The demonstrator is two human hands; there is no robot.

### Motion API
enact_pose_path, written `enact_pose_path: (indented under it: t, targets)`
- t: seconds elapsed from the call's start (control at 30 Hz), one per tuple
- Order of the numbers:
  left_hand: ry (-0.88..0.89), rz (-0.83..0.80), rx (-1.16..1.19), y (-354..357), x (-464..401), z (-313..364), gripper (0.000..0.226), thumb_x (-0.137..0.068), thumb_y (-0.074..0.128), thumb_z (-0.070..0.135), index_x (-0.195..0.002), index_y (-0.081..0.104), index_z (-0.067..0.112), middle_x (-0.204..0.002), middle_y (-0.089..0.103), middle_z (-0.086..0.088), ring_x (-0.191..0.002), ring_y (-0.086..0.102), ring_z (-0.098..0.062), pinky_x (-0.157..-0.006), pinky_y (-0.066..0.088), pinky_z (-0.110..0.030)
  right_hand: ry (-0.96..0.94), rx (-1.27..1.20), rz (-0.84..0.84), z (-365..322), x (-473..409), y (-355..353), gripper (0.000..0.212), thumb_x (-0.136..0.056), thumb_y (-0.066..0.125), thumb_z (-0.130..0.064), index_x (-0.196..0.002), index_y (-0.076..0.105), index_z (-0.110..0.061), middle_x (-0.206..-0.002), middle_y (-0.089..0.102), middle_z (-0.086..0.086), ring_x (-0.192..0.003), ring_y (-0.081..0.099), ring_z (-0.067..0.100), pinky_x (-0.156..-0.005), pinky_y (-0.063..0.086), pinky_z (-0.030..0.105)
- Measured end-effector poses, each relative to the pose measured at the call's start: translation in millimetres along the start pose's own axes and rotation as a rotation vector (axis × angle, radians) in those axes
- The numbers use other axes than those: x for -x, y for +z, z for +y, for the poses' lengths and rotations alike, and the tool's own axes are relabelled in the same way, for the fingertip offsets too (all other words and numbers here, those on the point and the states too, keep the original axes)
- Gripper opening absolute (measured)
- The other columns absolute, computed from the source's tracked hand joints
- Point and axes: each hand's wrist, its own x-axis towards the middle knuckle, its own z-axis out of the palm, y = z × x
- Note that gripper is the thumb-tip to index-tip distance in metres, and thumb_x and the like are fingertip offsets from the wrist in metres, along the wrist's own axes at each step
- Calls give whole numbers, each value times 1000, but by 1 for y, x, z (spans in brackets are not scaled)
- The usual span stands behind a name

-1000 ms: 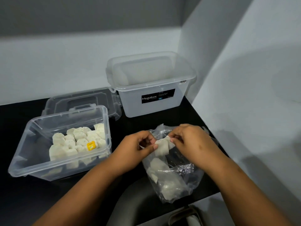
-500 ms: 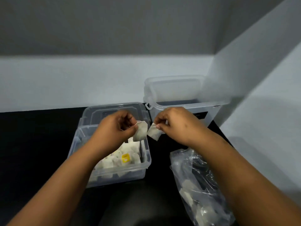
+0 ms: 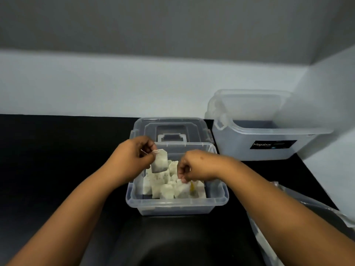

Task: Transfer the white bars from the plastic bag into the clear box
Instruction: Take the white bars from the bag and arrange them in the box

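Both hands work over the clear box [image 3: 177,203] at centre frame, left hand [image 3: 132,156] pinching a dangling white bar [image 3: 159,161] ready to drop, right hand [image 3: 194,167] pinching another low among the pile, the plastic bag [image 3: 315,208] waiting lower right.

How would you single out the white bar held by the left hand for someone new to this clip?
Start at the black counter and find the clear box at its middle. Above the box's left side the left hand pinches one white bar by its top corner. Unlike the bars piled inside, it hangs in the air.
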Motion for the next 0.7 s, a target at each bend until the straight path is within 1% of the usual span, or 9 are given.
enact_pose_path:
  t: [0.1,0.2,0.27,0.33,0.4,0.5,0.6,0.63,0.7]
  targets:
    - [-31,-42,-2,1,0,-3,8,-85,65,9,-86,66,17,-79,69,-2,-69,70,-18,-72,60,-41,32,31,-141,-2,-16,17,10,-83,71,-13,-91,72,-18,-76,64,-14,-70,57,5,-70,50,26]
    - [-51,-94,1,4,-2,-4,11,-85,64,5,-85,64,16,-79,68,-3,-69,70,-19,-70,61,-36,71,90,-189,-6,-27,27,19,-85,63,-6,-98,72,-18,-94,71,-5,-78,60,10,-75,52,29]
    - [-50,-123,-19,6,-3,-4,12,-85,64,5,-85,64,17,-79,66,-2,-69,69,-18,-67,61,-31,83,131,-183,-8,-31,30,23,-87,61,-4,-102,70,-18,-104,70,-1,-84,59,14,-78,50,29]
    - [-60,-146,-37,8,-4,-5,11,-84,65,5,-83,64,16,-78,66,-3,-69,68,-18,-66,61,-30,95,141,-159,-9,-33,32,24,-88,59,-4,-104,70,-18,-107,68,0,-87,59,16,-78,49,29]
    - [-96,-165,-67,12,-7,-6,10,-83,65,5,-83,64,15,-78,67,-4,-69,69,-18,-69,61,-34,121,135,-133,-7,-32,33,26,-88,57,-3,-104,70,-18,-108,67,1,-92,62,20,-81,51,31]
    - [-152,-255,-114,23,-11,-7,9,-83,65,3,-86,64,12,-78,68,-5,-68,71,-18,-71,60,-37,165,150,-48,2,-28,31,31,-87,53,0,-102,71,-20,-110,66,2,-95,64,25,-82,53,33]
    - [-190,-357,-148,37,-18,-6,11,-87,60,0,-91,62,10,-88,66,-8,-71,72,-20,-71,61,-34,176,133,59,9,-14,22,30,-88,52,0,-101,69,-21,-104,64,2,-92,62,24,-72,48,30]
    - [-199,-395,-175,42,-21,-6,14,-87,59,-1,-94,61,11,-92,65,-9,-73,72,-20,-71,61,-33,172,117,89,11,-6,19,29,-89,52,-2,-103,69,-22,-103,63,1,-91,62,22,-72,48,29]
    - [-218,-501,-266,52,-25,-7,22,-89,57,-1,-104,60,14,-98,62,-5,-79,71,-19,-76,60,-33,159,81,150,13,8,13,26,-91,54,-7,-105,68,-25,-104,64,-2,-91,62,18,-76,53,32]
